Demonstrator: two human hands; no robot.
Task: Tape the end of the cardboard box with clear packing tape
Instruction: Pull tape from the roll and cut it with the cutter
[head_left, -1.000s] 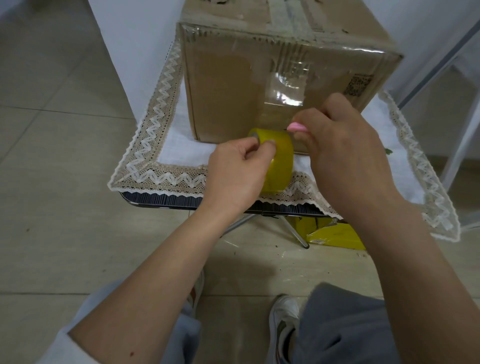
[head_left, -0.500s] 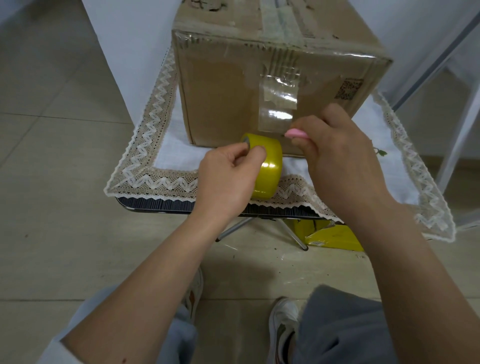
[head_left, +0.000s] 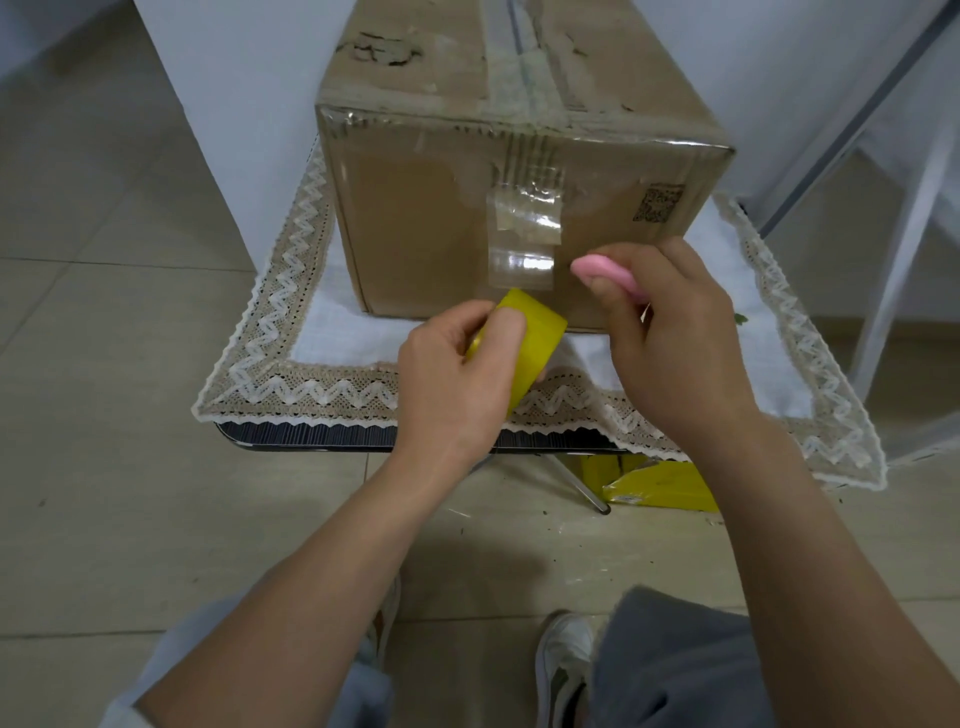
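1. In the head view, the left hand (head_left: 457, 374) is wrapped around a yellow roll of packing tape (head_left: 524, 348), with the thumb over the roll's near face and the fingers behind it.
2. The right hand (head_left: 670, 332) is closed around a pink cutter (head_left: 605, 273), whose rounded end pokes out between thumb and forefinger and points at the box's near face.
3. The cardboard box (head_left: 426, 228) sits on a lace-edged cloth (head_left: 291, 374) spread over the desk (head_left: 311, 434), with its near end facing the person.
4. A clear tape strip (head_left: 524, 234) runs down the middle of that end. It looks wrinkled near the top and glossy lower down, and its lowest part reaches toward the roll held just below it.
5. Whether the strip is already cut free from the roll cannot be told, because the left hand and the roll hide that spot.
6. The box looks stiff but worn, with its top paper torn in patches, so pressing on its flat face should be safe.
7. The tape is probably thin, sticky and apt to crease or fold on itself, so it is best kept taut and held by the roll's rim rather than by the film.
8. The cutter is small and smooth, so a firm pinch near its tip would likely steady it.
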